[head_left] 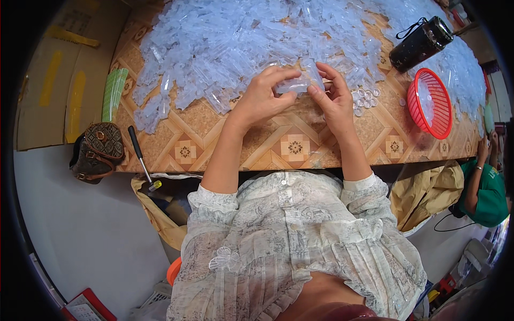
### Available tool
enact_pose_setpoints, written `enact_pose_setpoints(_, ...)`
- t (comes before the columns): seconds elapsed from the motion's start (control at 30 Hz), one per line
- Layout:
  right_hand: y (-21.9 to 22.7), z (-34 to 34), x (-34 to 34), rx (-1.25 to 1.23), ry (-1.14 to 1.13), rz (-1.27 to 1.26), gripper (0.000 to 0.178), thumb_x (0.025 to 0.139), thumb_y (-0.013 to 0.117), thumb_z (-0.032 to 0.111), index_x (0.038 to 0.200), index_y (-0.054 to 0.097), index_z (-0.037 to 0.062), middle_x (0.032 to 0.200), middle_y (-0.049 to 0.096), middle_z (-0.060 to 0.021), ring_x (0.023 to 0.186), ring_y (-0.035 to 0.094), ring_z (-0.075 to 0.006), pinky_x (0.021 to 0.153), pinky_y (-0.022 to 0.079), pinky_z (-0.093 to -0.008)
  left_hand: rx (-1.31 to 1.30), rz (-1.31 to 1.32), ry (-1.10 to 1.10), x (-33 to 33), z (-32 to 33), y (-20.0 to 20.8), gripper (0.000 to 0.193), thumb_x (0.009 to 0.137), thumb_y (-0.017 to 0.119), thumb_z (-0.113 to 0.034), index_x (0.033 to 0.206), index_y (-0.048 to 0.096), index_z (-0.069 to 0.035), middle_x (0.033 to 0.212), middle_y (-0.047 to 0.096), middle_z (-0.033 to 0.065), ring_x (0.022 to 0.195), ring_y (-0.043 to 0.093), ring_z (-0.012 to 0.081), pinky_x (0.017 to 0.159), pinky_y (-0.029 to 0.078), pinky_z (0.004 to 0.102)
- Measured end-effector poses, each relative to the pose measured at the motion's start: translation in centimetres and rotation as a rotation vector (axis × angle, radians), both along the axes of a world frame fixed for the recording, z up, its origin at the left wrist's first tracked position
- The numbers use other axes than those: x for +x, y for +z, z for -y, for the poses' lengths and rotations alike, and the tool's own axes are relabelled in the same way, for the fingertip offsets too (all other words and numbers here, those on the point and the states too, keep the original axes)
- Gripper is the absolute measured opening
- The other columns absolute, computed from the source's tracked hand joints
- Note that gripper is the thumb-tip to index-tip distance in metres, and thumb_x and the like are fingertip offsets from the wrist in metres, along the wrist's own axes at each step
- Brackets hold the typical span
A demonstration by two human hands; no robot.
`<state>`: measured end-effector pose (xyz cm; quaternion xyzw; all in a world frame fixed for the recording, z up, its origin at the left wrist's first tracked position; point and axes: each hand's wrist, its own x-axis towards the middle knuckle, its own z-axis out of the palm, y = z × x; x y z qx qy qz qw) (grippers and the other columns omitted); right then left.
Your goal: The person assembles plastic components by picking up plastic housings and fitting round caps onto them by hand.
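My left hand (266, 97) and my right hand (336, 100) meet above the near edge of a large pile of clear plastic pieces (235, 40). Between them is a clear plastic tube (293, 84), pinched by the left thumb and fingers. The right thumb and fingers are closed on clear plastic at its other end; whether this is the same tube or a second piece, I cannot tell. Just right of my right hand lie several small clear round rings or caps (365, 99) on the patterned tabletop (214, 142).
At the right stand a red plastic basket (440, 101) with clear pieces inside and a black thermos (420, 45). A black-handled mallet (140, 150) and brown patterned bag (101, 147) sit at the left edge, near a cardboard box (59, 85). A person in green (486, 190) works at far right.
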<state>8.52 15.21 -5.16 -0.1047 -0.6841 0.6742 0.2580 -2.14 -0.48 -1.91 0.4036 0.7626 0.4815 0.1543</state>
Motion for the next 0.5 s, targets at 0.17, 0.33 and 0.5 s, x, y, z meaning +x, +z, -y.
enact_pose_setpoints(0.17, 0.2, 0.1, 0.3, -0.11, 0.154, 0.011, 0.047, 0.083, 0.071, 0.013, 0.126, 0.054, 0.0056, 0.113, 0.057, -0.0054, 0.08, 0.054, -0.0062, 0.066, 0.046, -0.0207, 0.459, 0.601, -0.04, 0.1, -0.2, -0.7, 0.04, 0.083, 0.067, -0.004, 0.122, 0.056, -0.001, 0.11, 0.06, 0.0062, 0.091, 0.057, 0.0098, 0.08, 0.051, 0.024)
enact_pose_setpoints(0.33, 1.0, 0.3, 0.4, -0.233, 0.225, 0.058, 0.046, 0.086, 0.068, 0.014, 0.128, 0.051, 0.005, 0.115, 0.056, -0.0056, 0.08, 0.054, -0.0058, 0.062, 0.045, -0.0196, 0.517, 0.775, -0.044, 0.1, 0.0, -1.4, 0.042, 0.085, 0.066, -0.002, 0.124, 0.053, 0.0, 0.109, 0.06, 0.0062, 0.092, 0.059, 0.0105, 0.082, 0.051, 0.0238)
enact_pose_setpoints(0.5, 0.6, 0.1, 0.3, -0.281, 0.255, 0.097, 0.045, 0.089, 0.065, 0.018, 0.128, 0.05, 0.0031, 0.109, 0.058, -0.0048, 0.08, 0.053, -0.0055, 0.061, 0.044, -0.0189, 0.538, 0.825, -0.01, -0.1, 0.0, -2.6, 0.039, 0.087, 0.064, -0.005, 0.124, 0.054, 0.0, 0.106, 0.063, 0.0063, 0.088, 0.06, 0.0106, 0.078, 0.052, 0.0238)
